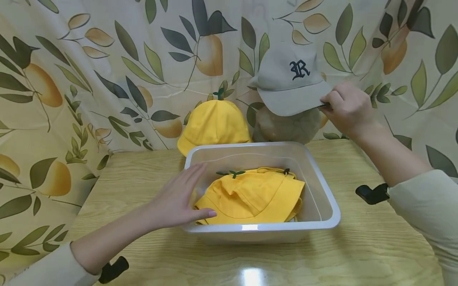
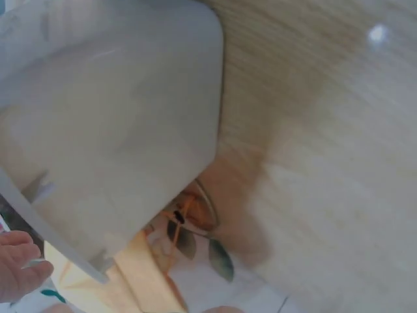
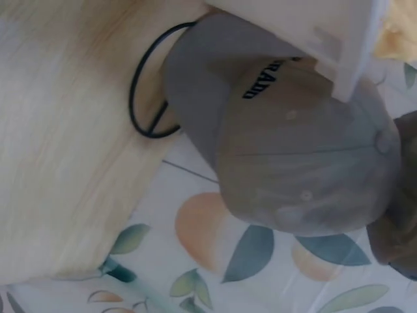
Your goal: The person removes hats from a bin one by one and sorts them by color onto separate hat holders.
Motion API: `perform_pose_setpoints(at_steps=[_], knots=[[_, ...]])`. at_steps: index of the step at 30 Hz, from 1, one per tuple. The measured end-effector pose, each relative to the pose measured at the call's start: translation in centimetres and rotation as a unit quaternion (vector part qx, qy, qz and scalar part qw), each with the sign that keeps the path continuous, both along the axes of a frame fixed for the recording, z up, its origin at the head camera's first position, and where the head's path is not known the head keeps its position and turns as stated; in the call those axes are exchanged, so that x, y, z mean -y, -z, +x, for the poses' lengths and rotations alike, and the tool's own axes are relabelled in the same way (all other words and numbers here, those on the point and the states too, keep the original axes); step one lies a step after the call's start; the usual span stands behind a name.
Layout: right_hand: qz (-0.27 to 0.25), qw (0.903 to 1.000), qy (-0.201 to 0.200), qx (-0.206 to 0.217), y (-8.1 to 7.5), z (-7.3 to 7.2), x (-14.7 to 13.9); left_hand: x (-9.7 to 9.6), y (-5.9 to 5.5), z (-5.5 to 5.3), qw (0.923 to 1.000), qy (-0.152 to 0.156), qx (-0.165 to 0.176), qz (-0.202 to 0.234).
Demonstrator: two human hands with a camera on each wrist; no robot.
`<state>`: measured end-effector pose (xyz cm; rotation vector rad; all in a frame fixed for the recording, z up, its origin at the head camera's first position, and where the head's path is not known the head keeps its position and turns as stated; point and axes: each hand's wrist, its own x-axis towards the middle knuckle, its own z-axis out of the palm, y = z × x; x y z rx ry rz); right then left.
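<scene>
in the head view, the right hand (image 1: 348, 107) is closed in a pinch on the brim of the grey cap (image 1: 291, 79), upper right of centre; a dark sliver shows at the grip. the left hand (image 1: 179, 198), left of centre, is spread with fingers extended and has hold of nothing; contact with the basin (image 1: 330, 206) cannot be confirmed. the left wrist view adds the basin's smooth outer wall and, at bottom centre, an orange cord with a black bead. the right wrist view alone shows, upper centre, a grey-brown cap (image 3: 300, 156) with partly hidden dark lettering, a stitched seam and small eyelets, beside a thin black ring (image 3: 133, 98). neither wrist view shows the right hand's grip.

materials: the basin is glossy, pale, round-cornered plastic. inside lie soft yellow hats (image 1: 250, 194), creased, with a green sprout trim. a domed yellow cap (image 1: 216, 123) stands behind. the table (image 1: 375, 246) is wood-grained; the backdrop (image 1: 118, 79) is leaf-and-fruit-printed cloth.
</scene>
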<state>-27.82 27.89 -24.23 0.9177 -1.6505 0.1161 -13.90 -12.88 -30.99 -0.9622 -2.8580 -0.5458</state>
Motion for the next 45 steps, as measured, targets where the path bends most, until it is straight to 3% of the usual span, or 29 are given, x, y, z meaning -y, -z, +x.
perform_pose_setpoints(at_steps=[4, 11, 17, 21, 25, 29, 35, 40, 45], knots=[[0.02, 0.9995, 0.002, 0.024, 0.7, -0.1, -0.5, -1.6, -0.9, -1.2, 0.9997, 0.01, -0.001, -0.023], [0.043, 0.9966, 0.021, 0.067, 2.0, 0.0, -1.2, -5.5, -2.4, -2.9, 0.9949, 0.055, 0.013, -0.083], [0.072, 0.9905, 0.043, 0.109, 2.8, 0.5, -1.6, -9.1, -4.0, -5.0, 0.9889, 0.072, -0.027, -0.127], [0.087, 0.9876, 0.046, 0.122, 3.1, 0.8, -1.7, -11.8, -4.9, -7.3, 0.986, 0.065, -0.058, -0.142], [0.088, 0.9873, 0.046, 0.124, 3.2, 1.0, -1.6, -14.6, -5.4, -9.5, 0.9845, 0.032, -0.087, -0.149], [0.086, 0.987, 0.046, 0.127, 3.4, 1.2, -1.6, -17.2, -5.5, -10.9, 0.984, 0.005, -0.098, -0.149], [0.064, 0.9894, 0.037, 0.125, 4.0, 1.5, -1.4, -20.3, -4.8, -12.1, 0.984, -0.008, -0.125, -0.127], [0.035, 0.9929, 0.014, 0.113, 4.6, 1.6, -1.1, -21.4, -4.4, -12.7, 0.9861, -0.022, -0.119, -0.113], [0.026, 0.9941, 0.011, 0.105, 5.0, 1.8, -1.2, -21.4, -3.8, -12.8, 0.9868, -0.006, -0.111, -0.119]])
